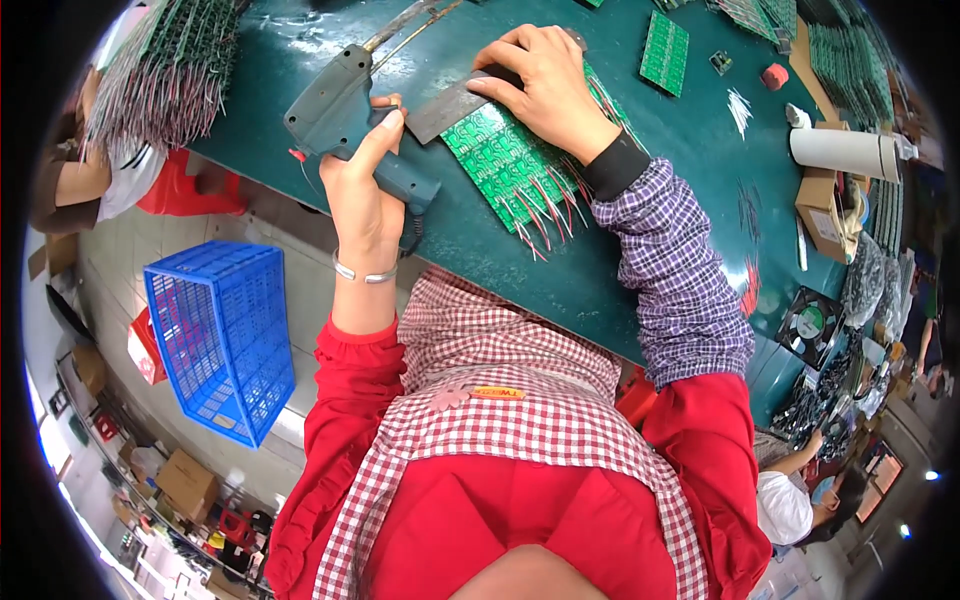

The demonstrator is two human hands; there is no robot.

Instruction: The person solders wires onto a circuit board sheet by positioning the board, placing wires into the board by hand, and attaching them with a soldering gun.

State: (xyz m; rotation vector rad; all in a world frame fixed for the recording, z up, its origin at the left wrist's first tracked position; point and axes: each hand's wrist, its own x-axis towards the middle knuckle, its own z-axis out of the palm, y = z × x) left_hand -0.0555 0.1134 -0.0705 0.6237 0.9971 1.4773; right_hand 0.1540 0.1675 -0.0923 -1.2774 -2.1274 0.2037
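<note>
My left hand (362, 175) grips a grey-blue pistol-shaped glue gun (345, 115), its metal nozzle pointing away over the dark green table (600, 250). My right hand (545, 85) presses flat on a grey metal plate (445, 110) that lies over a row of green circuit boards (500, 160). Red and white wires (545, 215) stick out from the near edge of those boards.
More green circuit boards (665, 52) and stacked boards (850, 60) lie at the far right, with a white roll (845, 152), a cardboard box (825, 210) and a small fan (810, 325). A wired board pile (170, 70) sits far left. A blue crate (220, 335) stands on the floor. Other people work at both sides.
</note>
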